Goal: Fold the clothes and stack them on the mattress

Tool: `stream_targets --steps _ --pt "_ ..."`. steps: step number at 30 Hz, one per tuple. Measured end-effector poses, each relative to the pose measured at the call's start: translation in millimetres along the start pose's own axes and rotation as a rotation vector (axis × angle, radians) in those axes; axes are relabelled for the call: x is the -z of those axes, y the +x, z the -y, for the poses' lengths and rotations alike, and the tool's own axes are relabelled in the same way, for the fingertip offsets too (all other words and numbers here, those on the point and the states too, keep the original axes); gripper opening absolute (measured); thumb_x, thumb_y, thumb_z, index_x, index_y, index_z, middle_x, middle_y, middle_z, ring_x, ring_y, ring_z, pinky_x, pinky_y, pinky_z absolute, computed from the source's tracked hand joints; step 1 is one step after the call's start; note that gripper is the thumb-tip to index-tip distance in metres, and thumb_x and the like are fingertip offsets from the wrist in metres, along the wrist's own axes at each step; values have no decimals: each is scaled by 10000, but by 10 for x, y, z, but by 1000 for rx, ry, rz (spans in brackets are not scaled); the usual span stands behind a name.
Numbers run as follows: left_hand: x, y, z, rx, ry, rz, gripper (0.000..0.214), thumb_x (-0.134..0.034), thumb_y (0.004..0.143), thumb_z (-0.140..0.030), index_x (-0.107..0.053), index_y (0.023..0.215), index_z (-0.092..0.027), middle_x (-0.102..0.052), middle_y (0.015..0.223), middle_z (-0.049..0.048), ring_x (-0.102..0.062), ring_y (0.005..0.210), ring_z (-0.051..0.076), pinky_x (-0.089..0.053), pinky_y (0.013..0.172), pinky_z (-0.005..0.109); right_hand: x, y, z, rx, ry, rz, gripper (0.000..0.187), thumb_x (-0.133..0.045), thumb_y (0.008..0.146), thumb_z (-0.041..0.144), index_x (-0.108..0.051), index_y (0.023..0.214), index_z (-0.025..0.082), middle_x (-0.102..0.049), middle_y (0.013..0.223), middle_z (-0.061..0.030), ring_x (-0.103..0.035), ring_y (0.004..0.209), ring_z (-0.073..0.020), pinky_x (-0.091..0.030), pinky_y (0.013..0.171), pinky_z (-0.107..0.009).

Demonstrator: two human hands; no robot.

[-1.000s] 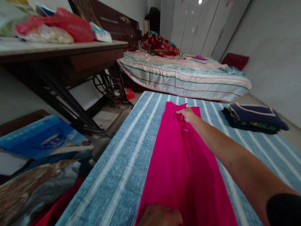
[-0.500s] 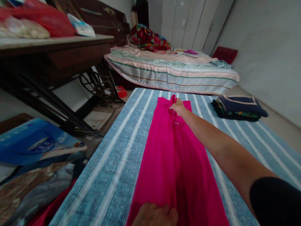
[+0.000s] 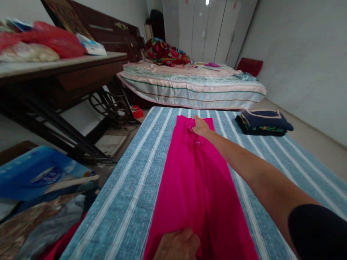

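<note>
A long bright pink cloth (image 3: 195, 180) lies flat, lengthwise, down the middle of a blue sheet with white stripes (image 3: 127, 187). The person's right hand (image 3: 201, 127) reaches to the cloth's far end with the arm straight, its fingers closed in a pinch on the edge. The left hand (image 3: 177, 247) sits at the near end, at the bottom of the view, fingers curled down and gripping the fabric, which bunches under it.

On the left, a dark wooden worktop (image 3: 67, 66) on an iron treadle frame carries a red plastic bag (image 3: 54, 34) and a pale bag (image 3: 29, 54); what is in them cannot be made out. Below it, close to the camera, lies a blue printed box (image 3: 40, 173), closed, on a heap of fabric.

At the sheet's far right corner rests a small folded stack of dark clothes (image 3: 262, 122), well apart from the pink cloth. Beyond the sheet stands a low bed (image 3: 195, 88) with a striped cover and a crumpled flowered bundle (image 3: 165, 52) on it. White wardrobe doors (image 3: 206, 29) fill the back wall, with a red cushion (image 3: 249, 66) near them. The right wall is plain grey.
</note>
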State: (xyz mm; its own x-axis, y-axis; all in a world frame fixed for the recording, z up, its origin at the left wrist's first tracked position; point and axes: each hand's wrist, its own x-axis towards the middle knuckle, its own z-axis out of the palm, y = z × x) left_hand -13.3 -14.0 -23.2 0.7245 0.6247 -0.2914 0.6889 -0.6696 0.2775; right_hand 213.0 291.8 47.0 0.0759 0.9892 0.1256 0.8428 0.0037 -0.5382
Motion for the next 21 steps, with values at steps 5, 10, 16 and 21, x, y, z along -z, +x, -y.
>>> stream_targets --steps 5,10,16,21 --pt "48 -76 36 -62 14 -298 162 -532 605 -59 -469 637 -204 -505 695 -29 -481 588 106 -342 497 201 217 -606 27 266 -28 129 220 -587 759 132 -623 969 187 -661 951 -28 -600 885 -166 -420 763 -245" --pt "203 -195 -15 -119 -32 -506 175 -511 642 -51 -475 710 -208 -538 802 -2 -519 728 133 -405 607 212 392 -1620 11 414 -21 193 117 -562 789 151 -632 880 169 -647 792 0 -581 713 -109 -382 641 -196" --pt "205 -214 -83 -128 -30 -525 184 -453 726 -33 -500 758 -208 -544 793 10 -529 743 149 -393 602 239 344 -2813 178 458 -197 311 94 -529 830 234 -611 822 190 -666 773 -19 -595 679 -133 -328 579 -222" --pt "246 -219 -82 -163 -29 -508 159 -428 780 -63 -507 772 -202 -548 807 17 -540 755 150 -390 607 241 219 -3156 341 340 -300 347 169 -449 858 224 -612 890 188 -697 809 -65 -649 724 -183 -352 580 -245"
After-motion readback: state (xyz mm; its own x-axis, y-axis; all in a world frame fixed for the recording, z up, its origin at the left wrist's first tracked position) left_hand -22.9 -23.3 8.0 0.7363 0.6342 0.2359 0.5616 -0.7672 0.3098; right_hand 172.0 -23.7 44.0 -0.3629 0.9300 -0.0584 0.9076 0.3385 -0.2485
